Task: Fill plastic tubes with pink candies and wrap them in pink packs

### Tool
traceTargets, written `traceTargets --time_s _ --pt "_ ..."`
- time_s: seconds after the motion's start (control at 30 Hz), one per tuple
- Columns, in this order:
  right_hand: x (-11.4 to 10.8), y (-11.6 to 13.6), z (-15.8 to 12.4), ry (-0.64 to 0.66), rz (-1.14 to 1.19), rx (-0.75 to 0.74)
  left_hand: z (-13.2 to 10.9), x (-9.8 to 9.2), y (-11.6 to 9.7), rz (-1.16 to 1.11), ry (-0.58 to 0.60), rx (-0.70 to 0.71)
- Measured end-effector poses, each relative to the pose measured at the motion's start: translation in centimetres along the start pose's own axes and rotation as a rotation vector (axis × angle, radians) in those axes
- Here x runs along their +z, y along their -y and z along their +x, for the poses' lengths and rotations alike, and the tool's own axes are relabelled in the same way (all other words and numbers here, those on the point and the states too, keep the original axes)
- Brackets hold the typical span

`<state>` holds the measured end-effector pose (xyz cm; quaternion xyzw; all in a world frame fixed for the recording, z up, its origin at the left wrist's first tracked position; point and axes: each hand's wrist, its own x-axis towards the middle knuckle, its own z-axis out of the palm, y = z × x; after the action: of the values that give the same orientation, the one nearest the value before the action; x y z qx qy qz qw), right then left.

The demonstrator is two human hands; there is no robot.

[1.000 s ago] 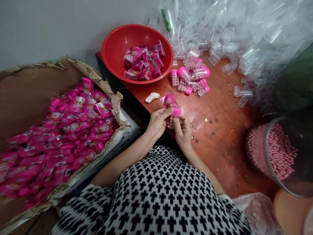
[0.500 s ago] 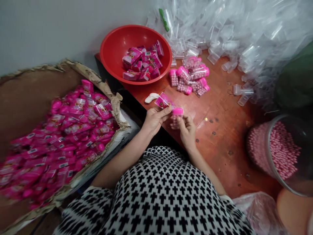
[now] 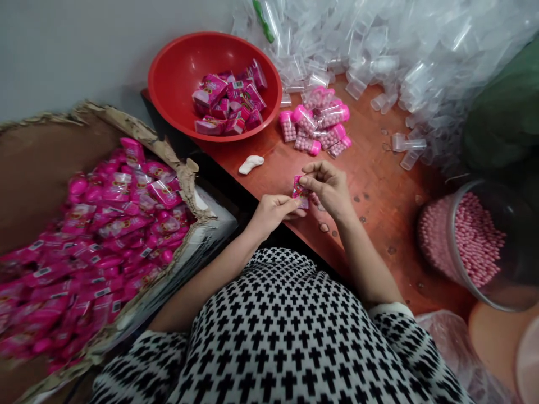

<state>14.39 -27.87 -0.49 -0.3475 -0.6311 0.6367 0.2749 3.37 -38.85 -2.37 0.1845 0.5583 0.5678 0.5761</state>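
Close to the table's front edge, my left hand [image 3: 272,213] is closed on the lower part of a small pink printed wrapper [image 3: 298,188]. My right hand [image 3: 330,188] pinches the same wrapper near its upper end, thumb and fingers bent over it. Under my right hand a bit of a candy jar [image 3: 315,202] with pink balls shows; which fingers hold it, if any, I cannot make out. Farther back lies a group of clear, pink-capped candy jars [image 3: 320,120]. A crumpled white piece [image 3: 251,164] rests on the table behind my left hand.
A red bowl [image 3: 158,106] holds wrapped pink packs at the back left. Left of the table stands a torn carton [image 3: 181,174] full of packed pink jars. Clear empty tubes [image 3: 379,62] heap at the back. On the right is a tub of pink balls [image 3: 452,241].
My right hand has moved up from the jar onto the wrapper's upper end. The wrapper is now upright between both hands, and the jar is mostly hidden. The view has shifted slightly.
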Motion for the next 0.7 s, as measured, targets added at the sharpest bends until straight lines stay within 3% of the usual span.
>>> traceTargets --time_s 0.1,0.17,0.33,0.43,0.53,0.7 --pt "0.4 -0.5 0.0 -0.119 -0.005 -0.018 -1.1 -0.3 0.7 0.025 0.121 -0.039" --pt "0.0 -0.8 -0.1 -0.132 -0.031 -0.021 -1.6 -0.5 1.1 0.017 0.137 -0.053" --pt "-1.3 -0.5 -0.7 -0.017 0.031 -0.020 -1.8 -0.8 0.9 -0.098 0.064 -0.006" --pt "-1.1 -0.6 -1.7 0.059 0.140 0.047 -1.8 -1.1 0.6 -0.035 0.125 -0.037" --pt "0.0 -1.6 -3.1 0.054 0.184 0.124 -2.3 -1.7 0.8 -0.063 0.195 -0.069" --pt "1.5 -3.4 -5.3 0.021 0.144 0.198 -2.8 -2.1 1.7 -0.154 0.052 -0.076"
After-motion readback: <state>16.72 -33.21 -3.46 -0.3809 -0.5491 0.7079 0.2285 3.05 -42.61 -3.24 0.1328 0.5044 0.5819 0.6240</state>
